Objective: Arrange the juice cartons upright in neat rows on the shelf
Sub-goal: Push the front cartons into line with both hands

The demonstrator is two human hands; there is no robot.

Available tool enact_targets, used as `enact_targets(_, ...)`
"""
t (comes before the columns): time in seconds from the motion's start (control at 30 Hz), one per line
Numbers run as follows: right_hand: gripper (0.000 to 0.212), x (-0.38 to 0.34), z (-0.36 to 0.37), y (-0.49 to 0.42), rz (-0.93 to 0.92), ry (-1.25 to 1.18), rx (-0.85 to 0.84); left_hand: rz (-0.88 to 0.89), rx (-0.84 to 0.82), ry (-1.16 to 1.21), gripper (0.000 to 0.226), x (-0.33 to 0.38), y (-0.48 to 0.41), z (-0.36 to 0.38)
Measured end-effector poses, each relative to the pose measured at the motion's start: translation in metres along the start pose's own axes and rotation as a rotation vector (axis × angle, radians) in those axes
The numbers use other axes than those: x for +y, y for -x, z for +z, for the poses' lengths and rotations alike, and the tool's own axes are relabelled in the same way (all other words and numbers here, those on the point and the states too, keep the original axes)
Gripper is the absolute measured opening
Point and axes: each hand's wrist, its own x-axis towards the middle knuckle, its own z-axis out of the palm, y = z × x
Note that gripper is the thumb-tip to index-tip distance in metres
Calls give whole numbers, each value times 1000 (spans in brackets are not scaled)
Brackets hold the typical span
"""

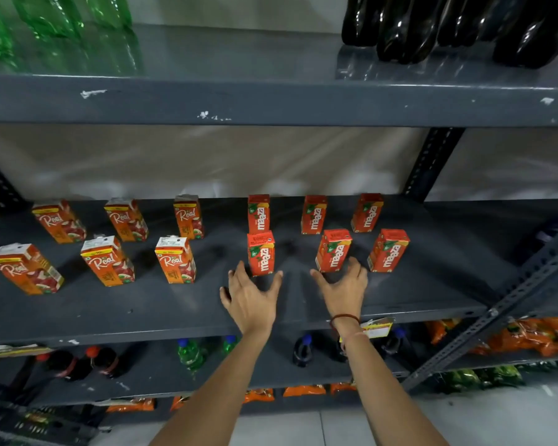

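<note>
Juice cartons stand upright in two rows on the grey metal shelf (pixel 142 313), all twelve apart from one another. Largest are the six Real cartons (pixel 108 260) on the left half, three behind and three in front, their fronts turned toward the aisle so the labels read. Smaller Maaza cartons (pixel 313 215) fill the right half in the same pattern, which looks like sorting by brand. Above, green bottles (pixel 55 24) and dark bottles (pixel 432 24) sit on a higher shelf. The left hand (pixel 250 300) hovers spread and released just in front of the front-left Maaza carton (pixel 261 252), fingers either side of its base without gripping it. The right hand (pixel 343 289), likewise open and holding nothing, sits just before the front-middle Maaza carton (pixel 333 250). I judge both hands are placed to nudge these two into line, since their spacing is uneven; the task seems nearly finished.
</note>
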Motion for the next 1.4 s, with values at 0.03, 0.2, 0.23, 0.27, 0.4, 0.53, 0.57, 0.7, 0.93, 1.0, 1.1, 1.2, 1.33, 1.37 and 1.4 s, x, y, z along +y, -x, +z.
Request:
enact_targets(0.03,88,-1,2,-5,-3,8,-31,-48,22,27,87,8,-1,6)
enact_targets(0.2,60,-2,13,-21,4,60,-22,-162,117,-28,68,24,-14,21)
enact_targets(0.23,55,-2,14,-21,8,58,-5,-158,129,-41,63,23,-16,21)
enact_targets(0.27,52,-3,15,-22,7,59,9,-153,140,-50,59,22,-18,21)
enact_targets(0.4,50,-3,16,-19,2,59,36,-115,155,-52,47,17,-16,21)
enact_targets(0.53,52,-3,19,-11,-18,65,29,-76,138,-28,43,9,-13,19)
enact_targets(0.57,53,-3,20,-9,-25,68,26,-71,136,-21,43,8,-12,19)
enact_targets(0.7,54,-4,20,-6,-27,74,27,-61,132,6,41,7,-11,17)
enact_targets(0.93,57,-5,19,-8,-24,76,13,-51,140,-20,46,10,-10,16)
enact_targets(1.0,59,-5,18,-8,-20,77,-7,-52,135,-27,46,10,-10,16)
enact_targets(1.1,66,-2,12,-5,-34,9,-49,-45,131,-26,44,9,-10,15)
enact_targets(1.2,79,14,-1,3,-32,-140,26,-31,132,-29,44,7,-9,15)
enact_targets(1.33,79,43,-29,-14,81,-70,256,-29,139,-31,48,7,-10,16)
enact_targets(1.37,83,45,-35,-24,117,-59,258,-26,141,-32,49,7,-10,16)
enact_targets(1.4,88,45,-40,-35,142,-47,239,-23,142,-33,50,7,-10,16)
